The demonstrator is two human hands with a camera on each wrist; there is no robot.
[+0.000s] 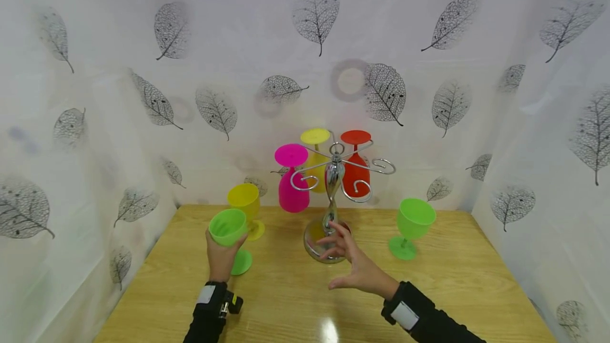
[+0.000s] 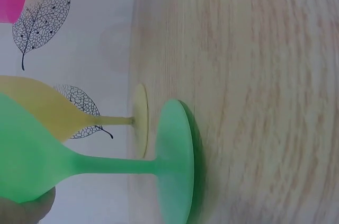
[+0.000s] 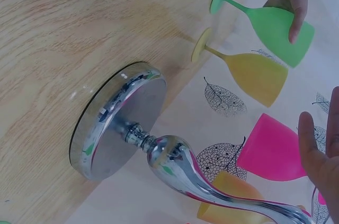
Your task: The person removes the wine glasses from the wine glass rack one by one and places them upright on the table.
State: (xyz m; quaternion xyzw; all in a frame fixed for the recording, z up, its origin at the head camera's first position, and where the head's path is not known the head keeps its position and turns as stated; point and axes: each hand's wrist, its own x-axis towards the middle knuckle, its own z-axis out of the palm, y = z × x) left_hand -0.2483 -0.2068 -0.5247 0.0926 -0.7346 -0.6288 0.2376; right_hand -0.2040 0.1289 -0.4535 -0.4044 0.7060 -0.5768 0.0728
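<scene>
In the head view my left hand point(image 1: 222, 256) grips the bowl of a green goblet point(image 1: 229, 228) at the left of the table. Its foot shows in the left wrist view, where the green goblet point(image 2: 116, 166) stands upright, close to or on the tabletop; I cannot tell which. My right hand point(image 1: 358, 267) is held in front of the chrome goblet rack point(image 1: 332, 200), fingers spread, with nothing in it. On the rack a pink goblet point(image 1: 293, 189), a yellow goblet point(image 1: 315, 136) and a red goblet point(image 1: 356, 171) hang upside down.
Just behind the held goblet stands another yellow goblet point(image 1: 245, 200). A second green goblet point(image 1: 415, 219) stands upright at the right of the wooden table point(image 1: 295, 300). A leaf-patterned curtain point(image 1: 267, 25) encloses the back and both sides.
</scene>
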